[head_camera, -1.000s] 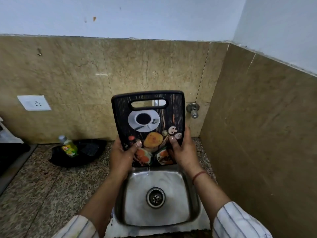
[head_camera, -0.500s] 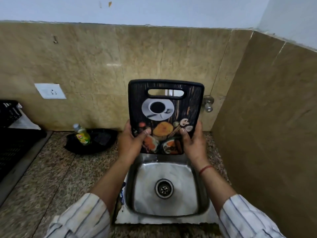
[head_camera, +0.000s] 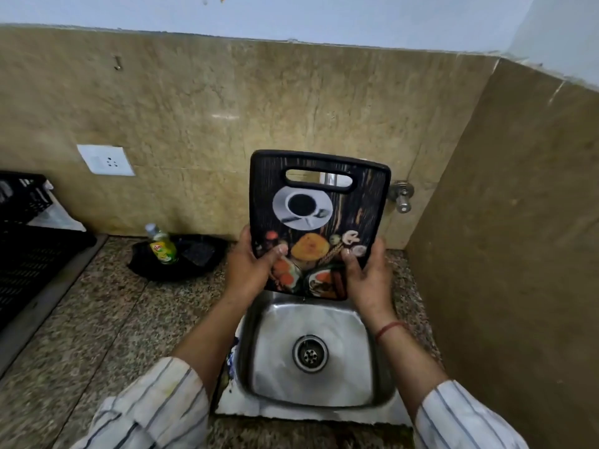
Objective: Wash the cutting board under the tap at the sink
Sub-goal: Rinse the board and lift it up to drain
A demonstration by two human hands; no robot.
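Both hands' fingers grip cutting board (head_camera: 319,222) upright over sink (head_camera: 382,393) (handle slot up)

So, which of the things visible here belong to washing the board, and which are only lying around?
Belong to the job:
- cutting board, held upright by the left hand and right hand
- sink below it
- tap, seen through the handle slot
- wall valve

Just lying about:
- green bottle on a black tray
- wall socket
- black crate
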